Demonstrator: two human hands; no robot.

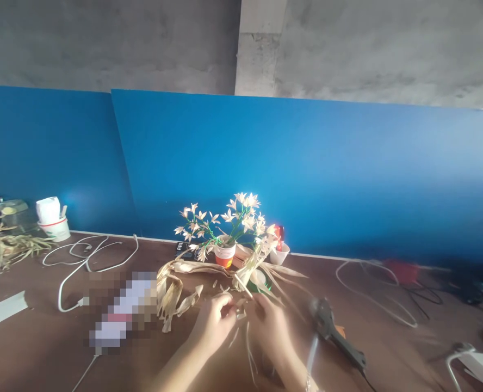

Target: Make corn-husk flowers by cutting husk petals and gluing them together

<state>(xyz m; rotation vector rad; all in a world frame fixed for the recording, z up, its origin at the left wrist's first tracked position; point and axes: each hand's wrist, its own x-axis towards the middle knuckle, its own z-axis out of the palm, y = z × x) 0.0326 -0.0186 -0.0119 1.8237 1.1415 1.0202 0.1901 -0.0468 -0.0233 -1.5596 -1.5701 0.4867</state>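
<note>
A single view is given, taken from the person's head and faced forward and somewhat down across the brown table (388,354). The left hand (219,321) and the right hand (271,322) are seen close, from above and behind, at the near middle. The tabletop is taken in widely to left and right. At the far side, the blue partition (307,169) is faced, with the grey concrete wall (367,49) shown above it.
</note>
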